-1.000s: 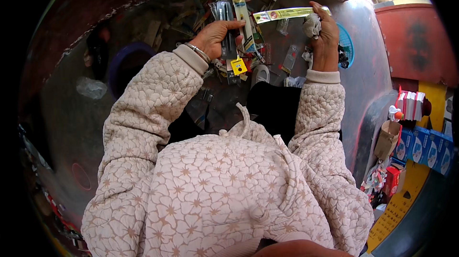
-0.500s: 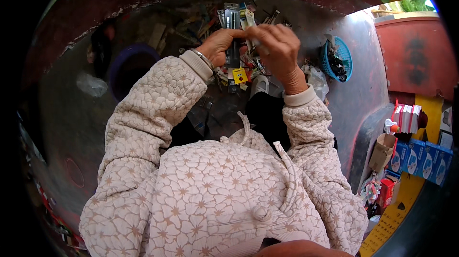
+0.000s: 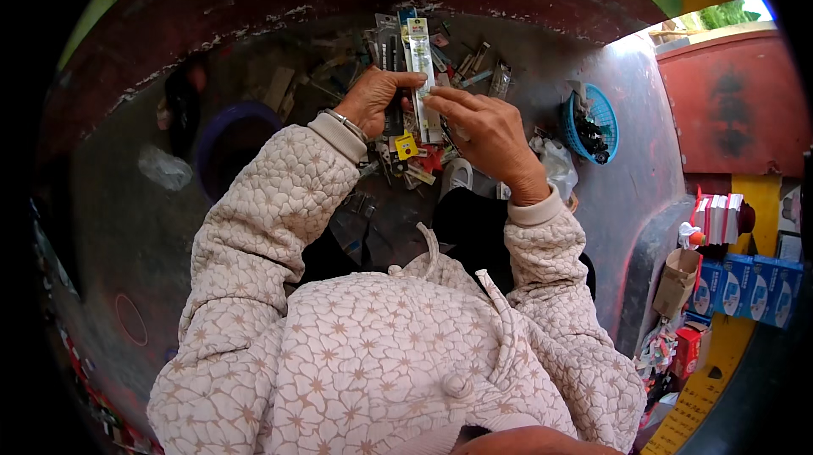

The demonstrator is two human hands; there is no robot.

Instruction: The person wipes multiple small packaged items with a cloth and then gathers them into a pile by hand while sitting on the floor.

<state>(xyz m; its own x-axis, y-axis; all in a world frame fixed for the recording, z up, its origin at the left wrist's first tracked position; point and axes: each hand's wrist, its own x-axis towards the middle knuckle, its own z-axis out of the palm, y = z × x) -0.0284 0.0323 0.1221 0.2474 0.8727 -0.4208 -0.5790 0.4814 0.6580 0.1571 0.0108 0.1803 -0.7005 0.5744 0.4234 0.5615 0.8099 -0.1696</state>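
In my left hand (image 3: 366, 102) are several long, slim packages, its thumb pressed across them. A white package with green print (image 3: 421, 57) lies uppermost, its long side pointing away from me. Beside it on the left are dark packages (image 3: 388, 53) with pale marks. My right hand (image 3: 487, 129) is at the white package's right edge, its fingers stretched out and the fingertips at its surface; the thumb is mostly hidden. A small yellow tag (image 3: 406, 146) shows below the dark packages. Under both hands, slim packages and small items (image 3: 432, 159) lie in a loose pile.
A blue mesh basket (image 3: 611, 108) with dark items stands right of the pile, near a clear plastic bag (image 3: 557, 163). To the left are a purple tub (image 3: 207, 146) and another clear bag (image 3: 164, 167). Blue boxes (image 3: 749, 286) stand at the far right.
My right hand has moved down slightly, its blurred, curled fingers now stretched out. The white package now lies over the held bundle, and my left hand with the bundle has shifted a little left.
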